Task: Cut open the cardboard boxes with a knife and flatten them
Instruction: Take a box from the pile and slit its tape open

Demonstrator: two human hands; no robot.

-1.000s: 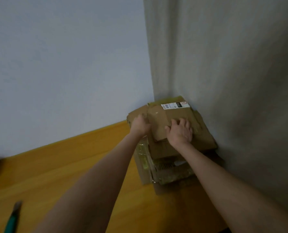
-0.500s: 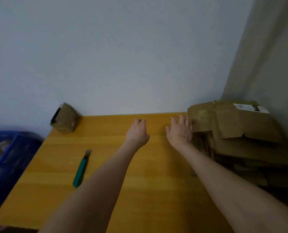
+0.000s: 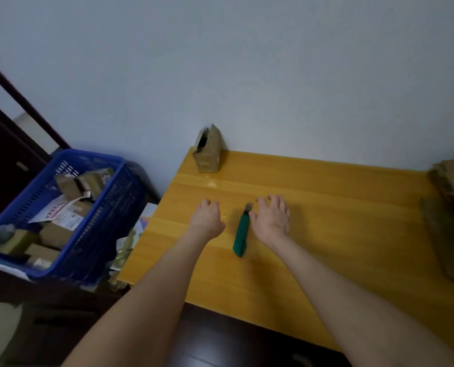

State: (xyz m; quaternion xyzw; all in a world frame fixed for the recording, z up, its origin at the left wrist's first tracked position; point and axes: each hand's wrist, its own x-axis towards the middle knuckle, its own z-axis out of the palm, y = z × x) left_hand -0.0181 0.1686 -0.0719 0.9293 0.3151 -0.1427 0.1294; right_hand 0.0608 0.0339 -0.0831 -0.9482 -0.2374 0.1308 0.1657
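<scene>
A green utility knife (image 3: 241, 231) lies on the yellow wooden table (image 3: 326, 234), blade end pointing away from me. My left hand (image 3: 207, 219) hovers just left of the knife, fingers relaxed and holding nothing. My right hand (image 3: 272, 221) is just right of the knife, fingers spread, its thumb side close to the handle. A small cardboard box (image 3: 208, 152) stands at the table's far left corner against the wall. A stack of flattened cardboard (image 3: 451, 215) lies at the table's right end.
A blue plastic basket (image 3: 109, 197) full of several cardboard boxes sits left of the table. Papers and clutter lie between basket and table. A grey wall runs behind the table. The dark floor shows below the table's near edge.
Both hands left the flattened stack on the right and swung left across the table to either side of the knife. The view turned left, bringing the blue basket into sight.
</scene>
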